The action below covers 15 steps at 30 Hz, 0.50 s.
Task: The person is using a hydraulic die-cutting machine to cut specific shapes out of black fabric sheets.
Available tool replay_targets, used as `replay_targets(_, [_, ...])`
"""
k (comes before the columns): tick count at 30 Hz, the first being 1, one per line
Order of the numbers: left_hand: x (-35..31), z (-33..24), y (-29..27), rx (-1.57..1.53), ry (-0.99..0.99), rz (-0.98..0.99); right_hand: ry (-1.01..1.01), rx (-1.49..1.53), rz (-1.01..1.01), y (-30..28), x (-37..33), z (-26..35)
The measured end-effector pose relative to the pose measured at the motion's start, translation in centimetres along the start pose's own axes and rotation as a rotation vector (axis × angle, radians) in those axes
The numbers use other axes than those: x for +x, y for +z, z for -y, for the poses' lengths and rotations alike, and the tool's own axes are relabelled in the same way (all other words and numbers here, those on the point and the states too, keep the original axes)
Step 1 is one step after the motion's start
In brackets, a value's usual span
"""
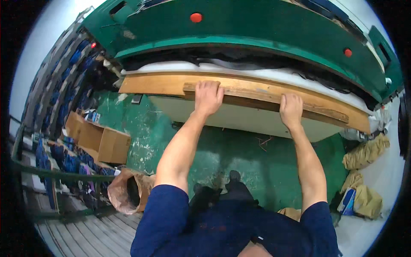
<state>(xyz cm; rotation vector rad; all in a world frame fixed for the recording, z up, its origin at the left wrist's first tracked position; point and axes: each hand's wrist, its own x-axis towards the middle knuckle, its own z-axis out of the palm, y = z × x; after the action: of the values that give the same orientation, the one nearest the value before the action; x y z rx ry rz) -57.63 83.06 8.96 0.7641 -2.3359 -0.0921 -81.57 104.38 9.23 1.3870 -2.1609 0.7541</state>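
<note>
My left hand is closed over the top edge of a long wooden bar, left of its middle. Farther right along the same bar, my right hand curls its fingers over it; both thumbs are mostly hidden. The bar runs along the front of a wide wooden board. Behind the board lies a white layer, with black material on top. Above these stands a large green machine bearing a red button on the left and another red button on the right.
An open cardboard box and a pinkish bag sit on my left beside racks of blue items. Tan sacks lie on the right. Under the board is a pale panel above the worn green floor.
</note>
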Motion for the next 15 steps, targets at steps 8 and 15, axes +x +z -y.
replay_targets(8, [-0.3, 0.0, -0.1, -0.009, -0.093, 0.027, -0.058, -0.068, 0.051, 0.5, -0.9, -0.2])
replay_targets(15, [-2.6, -1.0, -2.3, -0.067, -0.001, -0.027, -0.041, -0.119, -0.016, -0.9, -2.6, 0.1])
